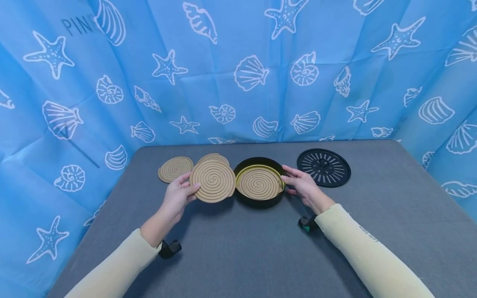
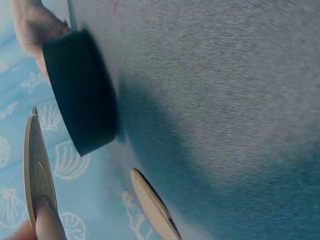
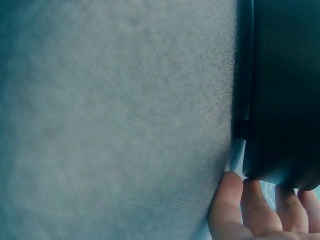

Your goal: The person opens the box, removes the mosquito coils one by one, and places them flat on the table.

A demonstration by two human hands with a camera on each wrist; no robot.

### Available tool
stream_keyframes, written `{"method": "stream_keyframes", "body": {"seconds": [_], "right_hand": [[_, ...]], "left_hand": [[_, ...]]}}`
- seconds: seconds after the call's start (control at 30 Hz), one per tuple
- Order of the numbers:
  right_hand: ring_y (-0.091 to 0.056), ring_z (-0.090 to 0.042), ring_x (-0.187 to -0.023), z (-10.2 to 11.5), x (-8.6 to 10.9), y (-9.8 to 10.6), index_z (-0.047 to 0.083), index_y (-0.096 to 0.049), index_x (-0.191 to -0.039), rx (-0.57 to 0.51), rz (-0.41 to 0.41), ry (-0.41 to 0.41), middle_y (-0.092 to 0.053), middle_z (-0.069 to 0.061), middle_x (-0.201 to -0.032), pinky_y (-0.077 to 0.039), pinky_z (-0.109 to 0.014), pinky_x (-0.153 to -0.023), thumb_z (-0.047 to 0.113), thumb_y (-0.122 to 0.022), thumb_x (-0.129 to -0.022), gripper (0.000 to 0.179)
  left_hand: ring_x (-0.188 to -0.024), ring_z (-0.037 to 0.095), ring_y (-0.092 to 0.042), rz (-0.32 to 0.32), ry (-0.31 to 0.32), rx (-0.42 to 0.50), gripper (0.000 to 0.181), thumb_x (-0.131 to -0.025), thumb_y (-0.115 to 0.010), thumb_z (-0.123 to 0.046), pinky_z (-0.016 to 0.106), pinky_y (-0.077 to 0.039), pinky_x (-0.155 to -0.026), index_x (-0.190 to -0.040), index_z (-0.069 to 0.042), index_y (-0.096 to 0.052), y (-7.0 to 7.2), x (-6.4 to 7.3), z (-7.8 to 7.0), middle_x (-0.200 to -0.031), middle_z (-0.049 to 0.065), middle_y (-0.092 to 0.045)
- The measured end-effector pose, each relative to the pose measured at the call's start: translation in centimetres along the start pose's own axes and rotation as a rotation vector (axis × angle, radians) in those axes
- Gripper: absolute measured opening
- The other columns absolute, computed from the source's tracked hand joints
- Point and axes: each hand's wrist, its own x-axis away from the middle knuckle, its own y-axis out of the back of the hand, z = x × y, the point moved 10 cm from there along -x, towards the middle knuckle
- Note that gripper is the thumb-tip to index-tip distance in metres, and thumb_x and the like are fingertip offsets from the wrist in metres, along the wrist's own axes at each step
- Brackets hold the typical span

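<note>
My left hand (image 1: 178, 195) pinches a round tan mosquito coil (image 1: 213, 181) at its left edge, thumb on the front face. The coil is raised and tilted, seen nearly edge-on in the left wrist view. Beside it stands a round black coil holder (image 1: 259, 203) with a yellow inner ring (image 1: 261, 167); another mosquito coil (image 1: 258, 184) lies inside. My right hand (image 1: 306, 191) touches the holder's right side with its fingers spread; several fingertips (image 3: 252, 187) meet its outer wall.
Two more spots hold tan coils: one coil (image 1: 175, 169) lies at the left, another (image 1: 213, 158) partly behind the held one. A black slotted lid (image 1: 323, 167) lies right of the holder. A blue shell-print curtain (image 1: 223, 82) hangs behind the grey table (image 1: 238, 256).
</note>
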Motion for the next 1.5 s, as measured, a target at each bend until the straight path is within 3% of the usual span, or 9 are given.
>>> {"method": "stream_keyframes", "body": {"seconds": [0.43,0.83,1.17,1.5], "right_hand": [[-0.029,-0.030,-0.141,0.0,-0.1,0.0,0.015,-0.030,-0.153,-0.006,0.005,0.003,-0.025,-0.011,-0.158,-0.032,-0.051,-0.110,0.016,-0.051,-0.102,0.055],[-0.028,-0.029,-0.142,-0.1,0.0,0.1,0.015,-0.030,-0.153,-0.009,0.002,0.005,-0.024,-0.010,-0.158,-0.032,-0.051,-0.110,0.016,-0.051,-0.102,0.055],[-0.028,-0.029,-0.142,0.0,-0.1,0.0,0.016,-0.030,-0.153,-0.003,0.006,-0.003,-0.024,-0.010,-0.159,-0.032,-0.051,-0.110,0.017,-0.051,-0.103,0.055],[-0.030,-0.029,-0.141,0.0,-0.1,0.1,0.016,-0.030,-0.153,0.003,0.003,0.002,-0.025,-0.010,-0.158,-0.033,-0.050,-0.109,0.017,-0.051,-0.102,0.055]], "left_hand": [[-0.078,0.003,-0.066,-0.009,0.009,-0.051,0.060,-0.098,-0.055,-0.001,0.017,-0.053,-0.066,-0.151,0.000,-0.026,1.3,-0.3,1.1,-0.134,0.025,-0.053],[-0.071,0.006,-0.064,-0.004,0.106,-0.083,0.058,-0.097,-0.056,0.000,0.019,-0.052,-0.059,-0.149,0.001,-0.031,2.3,-0.7,3.1,-0.105,0.008,-0.066],[-0.078,0.009,-0.067,0.066,0.157,-0.078,0.055,-0.097,-0.052,0.005,0.023,-0.056,-0.068,-0.147,0.009,-0.029,1.9,-1.2,5.0,-0.126,0.024,-0.058],[-0.078,0.008,-0.065,0.040,0.186,-0.137,0.054,-0.097,-0.052,0.004,0.022,-0.055,-0.067,-0.147,0.009,-0.029,1.9,-1.6,5.8,-0.128,0.026,-0.055]]}}
